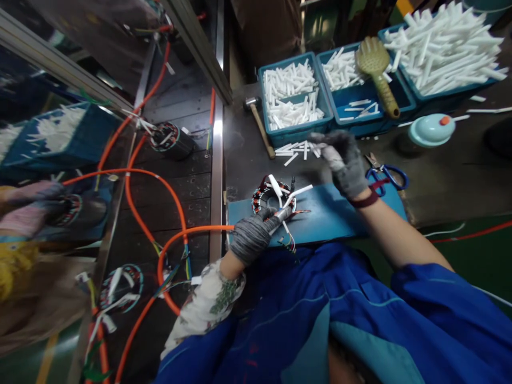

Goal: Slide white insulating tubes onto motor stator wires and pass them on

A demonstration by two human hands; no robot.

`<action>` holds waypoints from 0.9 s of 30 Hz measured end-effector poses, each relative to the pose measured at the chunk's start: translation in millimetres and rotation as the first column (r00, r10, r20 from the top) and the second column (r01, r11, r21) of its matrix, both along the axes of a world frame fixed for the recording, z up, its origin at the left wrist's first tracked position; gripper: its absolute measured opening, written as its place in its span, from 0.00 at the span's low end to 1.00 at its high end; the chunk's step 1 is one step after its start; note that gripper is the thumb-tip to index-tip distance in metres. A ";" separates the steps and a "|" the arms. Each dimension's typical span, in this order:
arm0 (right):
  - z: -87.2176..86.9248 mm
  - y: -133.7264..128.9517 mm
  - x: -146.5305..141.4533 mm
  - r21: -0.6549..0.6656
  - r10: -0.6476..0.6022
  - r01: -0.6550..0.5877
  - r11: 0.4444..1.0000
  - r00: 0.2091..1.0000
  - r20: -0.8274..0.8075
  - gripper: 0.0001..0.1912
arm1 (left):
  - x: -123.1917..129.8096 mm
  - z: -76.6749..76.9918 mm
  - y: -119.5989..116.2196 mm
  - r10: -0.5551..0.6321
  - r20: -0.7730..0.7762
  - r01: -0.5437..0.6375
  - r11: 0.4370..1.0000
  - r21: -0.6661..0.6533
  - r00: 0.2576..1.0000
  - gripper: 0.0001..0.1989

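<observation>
My left hand (253, 234), in a grey glove, is closed around white sleeving and wires (280, 214) at the near edge of a round wound stator (259, 200). White tubes stick up from the stator, which sits on a blue board (320, 213). An orange cable (200, 228) runs up to my left hand from the left. My right hand (342, 162), gloved and blurred by motion, is raised to the right of the stator, near loose short white tubes (291, 151). Its fingers are smeared, and whatever they may hold cannot be made out.
Blue bins (298, 128) of white tubes stand at the back, one holding a scoop (376, 66). A hammer (260, 128), scissors (390, 177) and a lidded cup (430, 130) lie around. More stators (176, 143) and cables are left of a metal rail (216, 160); another person's gloved hands (32, 205) work there.
</observation>
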State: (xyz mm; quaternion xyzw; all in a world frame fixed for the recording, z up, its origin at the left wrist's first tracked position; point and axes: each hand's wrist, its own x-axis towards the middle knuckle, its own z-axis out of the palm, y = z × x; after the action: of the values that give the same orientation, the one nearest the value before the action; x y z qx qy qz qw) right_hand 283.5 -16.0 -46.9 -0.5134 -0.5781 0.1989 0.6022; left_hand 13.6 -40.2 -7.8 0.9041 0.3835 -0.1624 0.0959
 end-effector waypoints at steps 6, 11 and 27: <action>1.5 -97.9 -21.4 -0.361 0.123 -0.123 0.925 0.992 -0.022 0.06 | -1.0 -4.8 -1.0 -0.009 -0.050 0.011 0.999 0.036 0.999 0.26; -16.5 -105.6 -26.9 -0.473 0.124 -0.167 0.865 0.985 -0.121 0.12 | 1.9 0.2 -0.7 0.029 -0.046 -0.028 1.000 0.011 0.999 0.26; 1.8 -74.0 -47.5 -0.633 0.487 -0.421 0.650 0.870 -0.079 0.33 | 10.0 -2.5 -8.6 0.091 0.019 -0.091 0.995 0.030 0.996 0.23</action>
State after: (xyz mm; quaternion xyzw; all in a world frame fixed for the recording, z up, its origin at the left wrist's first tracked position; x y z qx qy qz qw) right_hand 236.0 -89.9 -45.1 -0.5326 -0.6157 0.4998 0.2957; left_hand 23.5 -48.8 -10.3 0.8884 0.4260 -0.1441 0.0925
